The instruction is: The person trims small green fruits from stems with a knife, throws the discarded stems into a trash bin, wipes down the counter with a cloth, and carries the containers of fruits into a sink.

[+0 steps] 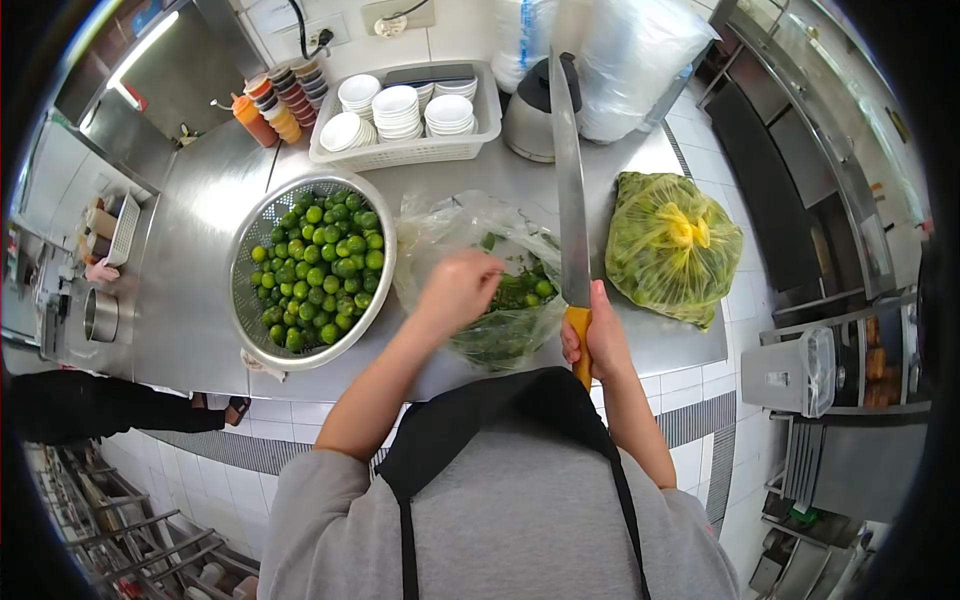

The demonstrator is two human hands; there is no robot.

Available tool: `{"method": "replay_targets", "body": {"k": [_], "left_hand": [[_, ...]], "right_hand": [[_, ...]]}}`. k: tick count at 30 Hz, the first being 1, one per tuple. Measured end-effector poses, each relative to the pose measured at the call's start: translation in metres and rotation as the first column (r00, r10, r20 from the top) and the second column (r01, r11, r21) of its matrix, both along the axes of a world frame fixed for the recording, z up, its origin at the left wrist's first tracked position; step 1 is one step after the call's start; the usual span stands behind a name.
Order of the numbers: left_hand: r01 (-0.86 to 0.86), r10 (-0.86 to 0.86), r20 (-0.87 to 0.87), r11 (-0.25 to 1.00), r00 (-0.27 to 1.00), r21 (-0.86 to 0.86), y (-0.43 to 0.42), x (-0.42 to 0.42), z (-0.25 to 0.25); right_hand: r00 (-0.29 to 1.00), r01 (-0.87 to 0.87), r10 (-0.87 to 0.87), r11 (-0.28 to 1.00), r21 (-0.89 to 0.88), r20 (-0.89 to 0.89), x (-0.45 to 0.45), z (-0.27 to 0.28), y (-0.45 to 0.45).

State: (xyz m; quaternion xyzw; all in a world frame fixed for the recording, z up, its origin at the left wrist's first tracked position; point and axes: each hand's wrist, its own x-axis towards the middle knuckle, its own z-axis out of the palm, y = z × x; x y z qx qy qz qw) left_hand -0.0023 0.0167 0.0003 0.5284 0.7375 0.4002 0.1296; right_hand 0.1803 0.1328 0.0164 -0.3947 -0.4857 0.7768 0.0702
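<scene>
My right hand (602, 335) is wrapped round the yellow handle of a large knife (571, 200), its long blade pointing up and away from me. Slightly blurred, my left hand (462, 291) is over a clear plastic bag (430, 235), fingers curled together; whatever is in them cannot be made out. Inside the bag lie a few small green limes (541, 288) among loose leaves and stems. To the left, a perforated metal colander (243, 290) is heaped with green limes (318, 270). On the right sits a tied yellowish plastic bag (672, 250) full of greens.
All this stands on a steel counter (190, 260). Along the back are a basket (400, 153) with stacked white cups (397, 112), sauce bottles (255, 120), a steel jug (528, 125) and plastic wrapping (640, 60). Another person's leg (110, 405) shows at left.
</scene>
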Motion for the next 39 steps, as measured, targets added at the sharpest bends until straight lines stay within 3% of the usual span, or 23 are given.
{"method": "replay_targets", "body": {"k": [2,5,8,11,12,15,18,21,24,27,30,33,35,36,39], "left_hand": [[0.024,-0.035,-0.098,0.993,0.995,-0.112,0.029,0.012,-0.026],[-0.006,-0.007,-0.183,0.997,0.983,-0.072,0.048,0.021,-0.043],[0.026,-0.013,0.146,0.996,0.989,-0.087,0.046,0.013,-0.037],[-0.097,0.079,0.424,0.995,0.902,0.021,0.026,0.01,-0.018],[-0.057,0.089,0.512,0.995,0.854,-0.078,0.017,0.007,-0.011],[-0.151,-0.051,0.849,0.977,0.526,0.152,0.005,0.01,-0.015],[-0.266,0.011,0.89,0.956,0.456,0.125,-0.002,0.013,-0.012],[-0.293,-0.009,0.886,0.942,0.464,0.164,-0.006,0.013,-0.021],[-0.217,0.129,0.734,0.976,0.667,0.026,-0.01,0.011,-0.027],[-0.174,0.166,0.323,0.985,0.932,-0.006,-0.009,0.008,-0.035],[-0.216,0.219,0.345,0.975,0.913,-0.047,-0.008,0.025,0.002],[-0.119,0.096,0.688,0.993,0.719,-0.014,-0.008,0.021,-0.003],[-0.098,-0.045,0.873,0.99,0.486,0.106,-0.007,0.02,-0.005],[-0.103,-0.119,0.929,0.981,0.35,0.165,-0.006,0.021,-0.003],[-0.213,-0.101,0.984,0.968,0.149,0.132,-0.005,0.027,0.007]], "right_hand": [[0.999,0.025,-0.025,0.999,0.024,-0.036,0.003,0.002,-0.005],[0.993,-0.004,0.013,0.997,0.074,-0.114,0.009,0.005,-0.009],[0.986,-0.039,0.06,0.991,0.13,-0.158,0.014,0.003,-0.009],[0.989,-0.045,0.067,0.985,0.166,-0.132,0.018,0.002,-0.012],[0.991,-0.052,0.072,0.984,0.173,-0.116,0.017,0.003,-0.013],[0.991,-0.089,0.107,0.977,0.194,-0.082,0.009,0.006,-0.018],[0.983,-0.137,0.159,0.968,0.212,-0.094,0.002,0.01,-0.02],[0.981,-0.162,0.181,0.965,0.206,-0.076,-0.001,0.014,-0.022],[0.979,-0.163,0.181,0.971,0.177,-0.093,0.001,0.013,-0.02],[0.976,-0.166,0.188,0.97,0.178,-0.112,0.002,0.014,-0.019],[0.971,-0.188,0.216,0.956,0.226,-0.103,0.002,0.016,-0.021],[0.959,-0.202,0.246,0.942,0.266,-0.143,0.0,0.008,-0.024],[0.954,-0.193,0.248,0.938,0.287,-0.171,-0.002,0.007,-0.027],[0.954,-0.182,0.242,0.937,0.298,-0.177,-0.003,0.008,-0.03],[0.955,-0.154,0.223,0.936,0.318,-0.196,-0.006,0.007,-0.036]]}}
